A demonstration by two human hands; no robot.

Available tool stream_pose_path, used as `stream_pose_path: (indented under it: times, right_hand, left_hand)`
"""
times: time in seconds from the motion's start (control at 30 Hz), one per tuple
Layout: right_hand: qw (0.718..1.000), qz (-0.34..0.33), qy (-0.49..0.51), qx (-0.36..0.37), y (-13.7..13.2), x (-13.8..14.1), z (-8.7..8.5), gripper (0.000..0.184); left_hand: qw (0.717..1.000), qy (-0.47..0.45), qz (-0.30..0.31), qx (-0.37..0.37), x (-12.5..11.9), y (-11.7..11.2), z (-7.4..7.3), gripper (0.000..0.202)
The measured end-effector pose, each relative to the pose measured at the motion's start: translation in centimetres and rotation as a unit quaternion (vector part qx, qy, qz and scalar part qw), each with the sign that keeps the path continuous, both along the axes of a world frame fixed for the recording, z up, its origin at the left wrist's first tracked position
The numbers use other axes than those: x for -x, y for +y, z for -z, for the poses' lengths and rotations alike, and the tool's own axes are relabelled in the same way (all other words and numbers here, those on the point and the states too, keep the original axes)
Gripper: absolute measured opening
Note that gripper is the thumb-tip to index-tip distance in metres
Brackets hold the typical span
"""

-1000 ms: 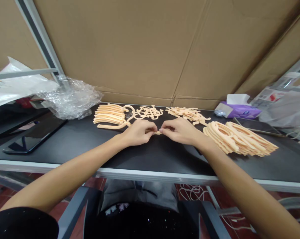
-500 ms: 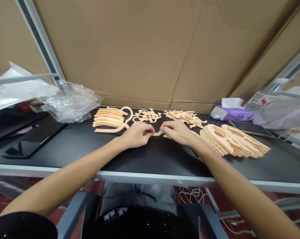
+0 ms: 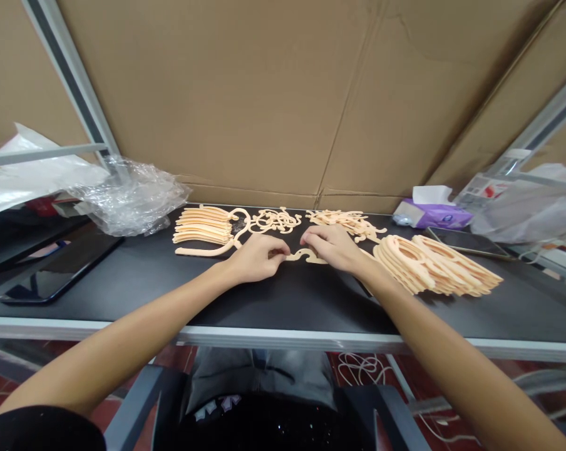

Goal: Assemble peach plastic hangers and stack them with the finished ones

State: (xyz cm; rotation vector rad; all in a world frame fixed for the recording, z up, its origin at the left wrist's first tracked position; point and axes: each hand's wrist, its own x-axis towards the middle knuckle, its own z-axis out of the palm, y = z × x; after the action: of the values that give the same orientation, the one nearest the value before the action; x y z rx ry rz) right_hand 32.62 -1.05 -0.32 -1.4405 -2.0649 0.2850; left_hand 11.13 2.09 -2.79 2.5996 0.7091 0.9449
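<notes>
Bright, even indoor light from above, soft shadows under the left grip [image 3: 257,258] and right grip [image 3: 332,247] on the black worktop [image 3: 283,300], faint glare on the tablet [image 3: 62,269] left of the left grip, wide-angle bending toward the frame edges, no motion blur

Left hand [image 3: 257,258] near right hand [image 3: 332,248], palms down

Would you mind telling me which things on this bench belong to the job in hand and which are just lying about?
Part of the job:
the peach plastic piece between the left hand and right hand; stacked curved bars; tangled hooked pieces; a second heap; stacked looped pieces

Lying about:
tissue box; smartphone; dark tablet; crumpled plastic wrap
</notes>
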Motion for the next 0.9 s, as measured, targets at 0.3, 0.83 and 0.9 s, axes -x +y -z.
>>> stream_pose_path:
  times: [0.3,0.83,0.9]
  right_hand:
    - [1.000,0.004,-0.021,-0.004,-0.18,0.15,-0.09,0.030]
    - [0.993,-0.029,-0.108,0.031,-0.24,0.36,0.60,0.020]
    - [0.992,-0.027,-0.122,0.025,-0.37,0.50,0.58,0.021]
  left_hand:
    - [1.000,-0.002,-0.006,0.001,-0.02,-0.08,0.02,0.020]
    - [0.993,0.089,-0.083,0.001,-0.45,-0.31,0.24,0.011]
    - [0.992,0.094,-0.085,0.000,-0.57,-0.35,0.40,0.011]
